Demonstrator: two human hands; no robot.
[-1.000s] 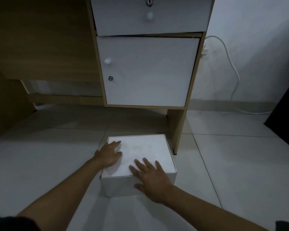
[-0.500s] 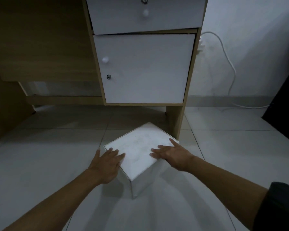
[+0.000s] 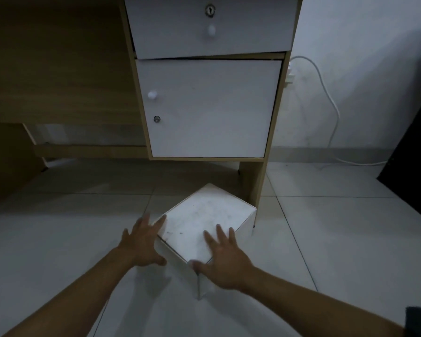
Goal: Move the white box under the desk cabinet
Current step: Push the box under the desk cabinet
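The white box (image 3: 204, 222) sits on the tiled floor, turned cornerwise, with its far corner just in front of the gap under the desk cabinet (image 3: 209, 108). My left hand (image 3: 141, 244) lies against the box's left side with fingers spread, the fingertips over the top edge. My right hand (image 3: 224, 261) rests flat on the lid by the near corner, fingers apart and thumb at the corner. Neither hand is closed around the box. The box's right corner is close to the cabinet's wooden side panel (image 3: 253, 188).
Above the cabinet door is a white drawer (image 3: 209, 27) with a lock and knob. A white cable (image 3: 331, 105) hangs down the wall at the right and runs along the floor. A dark object (image 3: 413, 147) stands at far right. The desk's leg space (image 3: 58, 147) lies at left.
The box has turned from square-on to cornerwise. My right hand moved back from the box's right edge to the near corner; my left hand slid up along the left side.
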